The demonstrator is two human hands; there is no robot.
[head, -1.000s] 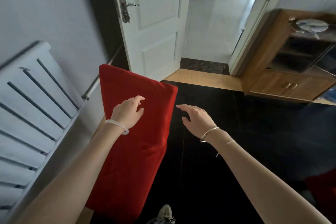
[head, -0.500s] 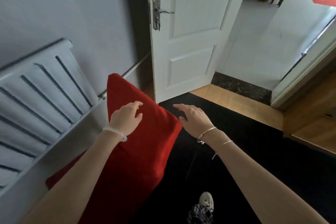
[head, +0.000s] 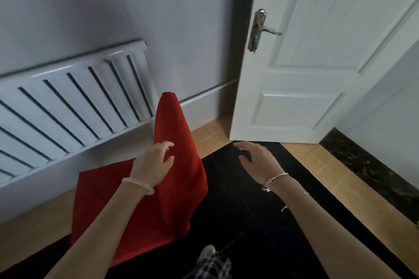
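Since the earlier frame our view turns left; the red cover (head: pixel 181 188) stands at 12 o'clock, beside the radiator (head: pixel 68 106). Our left hand (head: pixel 151 165) is over it, right hand (head: pixel 258 161) apart at 3 o'clock, fingers loosely spread, holding nothing. We should grip both sides evenly.

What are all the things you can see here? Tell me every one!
red chair cover: one, red, on the floor by the radiator
radiator: one, white, on the left wall
wall: one, pale grey, behind the radiator
door: one, white, open, upper right
door handle: one, silver, on the door's edge
black floor: one patch, black, under the arms
tan floor strip: one, tan, around the black floor
stone threshold: one, dark, far right
shoe: one, pale, bottom middle
bangle: one, pale pink, left wrist
bracelet: one, metal, right wrist
left hand: one, open, in front of the red chair cover
right hand: one, open, above the black floor
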